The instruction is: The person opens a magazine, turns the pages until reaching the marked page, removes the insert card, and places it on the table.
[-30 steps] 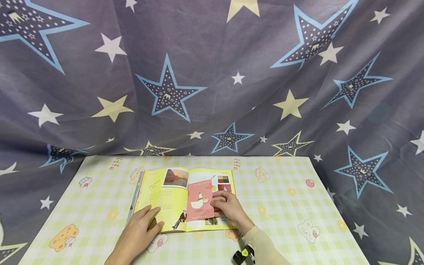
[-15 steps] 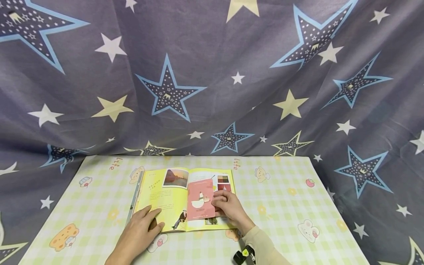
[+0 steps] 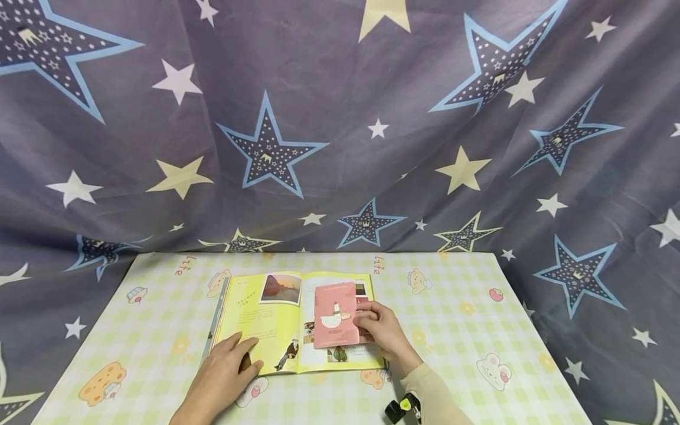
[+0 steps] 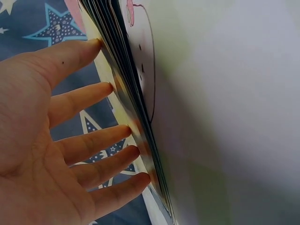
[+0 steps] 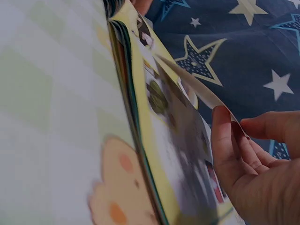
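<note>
An open book (image 3: pixel 249 330) with yellow-bordered pages lies on the table. My left hand (image 3: pixel 220 375) rests on the lower left of its left page; in the left wrist view the fingertips (image 4: pixel 130 130) of the spread hand touch the page near the edge. My right hand (image 3: pixel 390 333) pinches the right edge of a pink card (image 3: pixel 334 313) with a white bird drawing. Seen from the right wrist, the card (image 5: pixel 201 89) stands at a slant over the right page, between thumb and fingers. It covers part of that page's pictures.
A green-and-white checked cloth with cartoon animals covers the table (image 3: pixel 457 354). Behind it hangs a dark curtain (image 3: pixel 340 159) printed with stars. A small black device (image 3: pixel 404 407) is at the right wrist.
My right hand has moved right with the pink card, away from the book's fold, uncovering a strip of the right page. The left hand stays in place.
</note>
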`<state>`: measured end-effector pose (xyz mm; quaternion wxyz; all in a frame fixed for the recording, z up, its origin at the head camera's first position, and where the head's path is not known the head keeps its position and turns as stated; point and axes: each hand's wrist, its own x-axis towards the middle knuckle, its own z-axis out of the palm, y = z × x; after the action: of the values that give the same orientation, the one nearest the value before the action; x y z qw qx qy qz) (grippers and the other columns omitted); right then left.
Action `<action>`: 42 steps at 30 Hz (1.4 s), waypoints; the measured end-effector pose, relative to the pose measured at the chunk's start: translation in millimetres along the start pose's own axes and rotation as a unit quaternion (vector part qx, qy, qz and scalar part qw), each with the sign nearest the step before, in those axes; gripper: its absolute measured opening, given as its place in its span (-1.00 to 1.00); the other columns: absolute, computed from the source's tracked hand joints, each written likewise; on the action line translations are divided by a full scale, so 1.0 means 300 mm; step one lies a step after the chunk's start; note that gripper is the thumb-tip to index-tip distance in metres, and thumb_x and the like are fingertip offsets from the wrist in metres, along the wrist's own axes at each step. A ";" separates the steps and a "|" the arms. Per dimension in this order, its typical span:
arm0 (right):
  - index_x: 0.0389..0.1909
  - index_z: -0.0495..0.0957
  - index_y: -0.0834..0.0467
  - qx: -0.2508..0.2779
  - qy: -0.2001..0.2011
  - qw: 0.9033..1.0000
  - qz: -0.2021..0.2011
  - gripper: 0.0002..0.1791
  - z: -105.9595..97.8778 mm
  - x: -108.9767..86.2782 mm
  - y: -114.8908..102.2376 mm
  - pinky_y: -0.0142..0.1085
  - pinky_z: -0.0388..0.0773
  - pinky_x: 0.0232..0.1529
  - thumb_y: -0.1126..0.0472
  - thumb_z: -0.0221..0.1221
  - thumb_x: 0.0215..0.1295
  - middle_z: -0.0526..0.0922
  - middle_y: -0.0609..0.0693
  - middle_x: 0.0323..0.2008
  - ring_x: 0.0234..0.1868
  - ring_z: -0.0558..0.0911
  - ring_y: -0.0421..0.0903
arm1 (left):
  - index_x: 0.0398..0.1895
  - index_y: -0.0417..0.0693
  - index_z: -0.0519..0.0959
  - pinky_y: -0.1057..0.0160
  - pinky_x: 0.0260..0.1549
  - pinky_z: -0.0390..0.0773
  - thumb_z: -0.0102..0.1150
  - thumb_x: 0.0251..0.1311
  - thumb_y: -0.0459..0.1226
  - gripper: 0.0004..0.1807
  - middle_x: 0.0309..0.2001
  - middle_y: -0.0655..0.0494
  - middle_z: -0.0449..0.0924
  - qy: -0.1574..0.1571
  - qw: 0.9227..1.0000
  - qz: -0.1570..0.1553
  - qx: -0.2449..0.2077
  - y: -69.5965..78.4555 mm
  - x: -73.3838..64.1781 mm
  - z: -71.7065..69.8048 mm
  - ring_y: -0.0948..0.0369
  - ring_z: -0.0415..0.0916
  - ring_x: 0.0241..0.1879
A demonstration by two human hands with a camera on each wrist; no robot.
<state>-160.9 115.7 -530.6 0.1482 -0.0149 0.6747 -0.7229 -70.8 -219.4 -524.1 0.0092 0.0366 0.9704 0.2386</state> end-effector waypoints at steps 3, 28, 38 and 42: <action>0.14 0.44 0.46 0.000 0.013 1.000 -0.001 -0.60 -0.040 -0.006 -0.009 -0.38 0.69 -0.48 0.46 0.19 0.31 0.71 0.15 -0.26 -0.47 0.65 -0.14 | 0.23 -0.10 0.59 -0.43 0.14 0.37 0.40 0.20 -0.08 -0.45 0.27 -0.45 0.36 -0.007 1.000 -0.003 0.001 0.001 0.000 -0.001 -0.37 0.31 0.24; 0.18 0.40 0.46 -0.078 0.111 0.990 0.044 -0.59 -0.495 -0.028 -0.064 -0.36 0.65 -0.54 0.45 0.11 0.32 0.60 0.05 -0.41 -0.53 0.59 -0.16 | 0.22 -0.09 0.59 -0.43 0.12 0.39 0.40 0.20 -0.07 -0.45 0.25 -0.45 0.38 -0.012 1.000 -0.001 0.004 0.003 0.002 -0.001 -0.37 0.32 0.23; 0.18 0.41 0.44 -0.127 0.107 0.984 0.069 -0.57 -0.563 0.001 -0.067 -0.31 0.67 -0.51 0.40 0.12 0.31 0.59 0.07 -0.40 -0.50 0.60 -0.13 | 0.22 -0.08 0.59 -0.42 0.13 0.38 0.39 0.20 -0.07 -0.46 0.26 -0.44 0.38 -0.014 1.000 -0.005 0.003 0.009 0.001 -0.006 -0.36 0.32 0.23; 0.16 0.41 0.43 -0.134 0.111 0.982 0.077 -0.59 -0.565 0.011 -0.062 -0.31 0.67 -0.51 0.39 0.12 0.30 0.61 0.07 -0.40 -0.50 0.61 -0.12 | 0.22 -0.08 0.59 -0.43 0.12 0.38 0.39 0.20 -0.06 -0.45 0.26 -0.45 0.38 -0.015 1.000 -0.006 0.002 0.011 0.001 -0.008 -0.36 0.32 0.23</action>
<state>-205.0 280.3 -528.1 0.1247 0.0978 0.7771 -0.6091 -71.0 -217.6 -520.4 0.0254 0.0347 0.9709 0.2358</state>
